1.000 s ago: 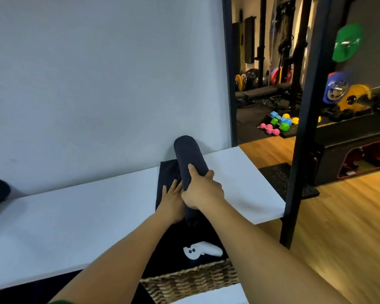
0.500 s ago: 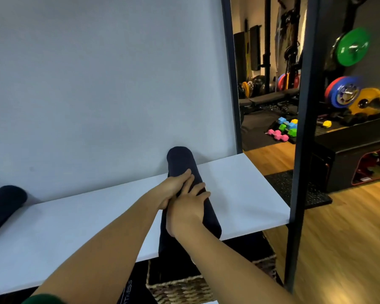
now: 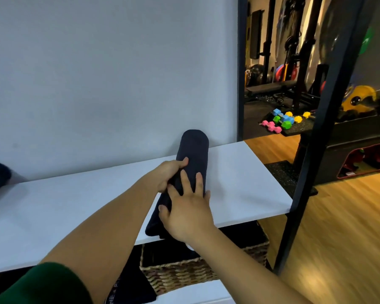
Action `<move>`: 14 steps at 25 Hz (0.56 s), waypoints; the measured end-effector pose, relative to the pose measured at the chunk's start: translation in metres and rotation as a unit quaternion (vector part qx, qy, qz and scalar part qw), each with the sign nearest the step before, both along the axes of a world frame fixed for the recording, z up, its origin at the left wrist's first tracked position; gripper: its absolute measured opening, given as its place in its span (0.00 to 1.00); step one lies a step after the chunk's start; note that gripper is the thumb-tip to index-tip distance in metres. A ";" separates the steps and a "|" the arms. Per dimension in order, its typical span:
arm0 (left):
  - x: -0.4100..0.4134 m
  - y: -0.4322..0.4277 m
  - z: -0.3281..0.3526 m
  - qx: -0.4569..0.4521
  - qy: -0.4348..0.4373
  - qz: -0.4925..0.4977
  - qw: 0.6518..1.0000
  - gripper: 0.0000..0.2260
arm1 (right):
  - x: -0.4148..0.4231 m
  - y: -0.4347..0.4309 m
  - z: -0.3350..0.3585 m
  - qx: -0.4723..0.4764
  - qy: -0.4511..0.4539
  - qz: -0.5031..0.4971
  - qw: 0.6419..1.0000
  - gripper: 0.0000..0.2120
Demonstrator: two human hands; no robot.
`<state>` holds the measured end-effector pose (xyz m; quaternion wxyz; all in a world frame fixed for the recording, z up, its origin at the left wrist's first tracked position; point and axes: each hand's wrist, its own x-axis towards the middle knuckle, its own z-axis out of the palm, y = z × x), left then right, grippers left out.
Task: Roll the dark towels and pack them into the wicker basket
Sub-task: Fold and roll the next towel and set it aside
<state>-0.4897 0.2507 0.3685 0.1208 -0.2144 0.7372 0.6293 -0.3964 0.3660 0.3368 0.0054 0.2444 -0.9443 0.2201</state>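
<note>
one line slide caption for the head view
Left hand grips and right hand presses a rolled dark navy towel on the white shelf, above the woven wicker basket.

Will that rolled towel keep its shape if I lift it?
Likely floppy: the towel is cloth, so unsupported ends may sag. It may unroll once the left hand and right hand on it let go. Round, it could roll on the shelf.

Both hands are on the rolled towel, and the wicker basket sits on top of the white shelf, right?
No: the head view shows the wicker basket under the white shelf. Left hand and right hand do touch the rolled towel.
</note>
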 end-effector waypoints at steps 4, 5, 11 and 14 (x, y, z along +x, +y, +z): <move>-0.004 0.011 0.025 -0.226 -0.017 -0.074 0.971 0.20 | 0.007 -0.033 0.005 0.129 -0.015 -0.054 0.990 0.33; -0.003 0.020 0.029 -0.314 -0.013 -0.088 0.945 0.21 | 0.007 -0.042 0.008 0.168 -0.016 -0.061 0.984 0.33; 0.007 0.013 0.019 -0.333 -0.024 -0.185 0.924 0.40 | 0.024 -0.022 0.015 0.050 -0.066 0.080 0.993 0.35; 0.012 0.012 0.014 -0.429 0.036 -0.240 0.870 0.44 | 0.021 0.038 0.026 -0.137 -0.120 0.140 0.973 0.26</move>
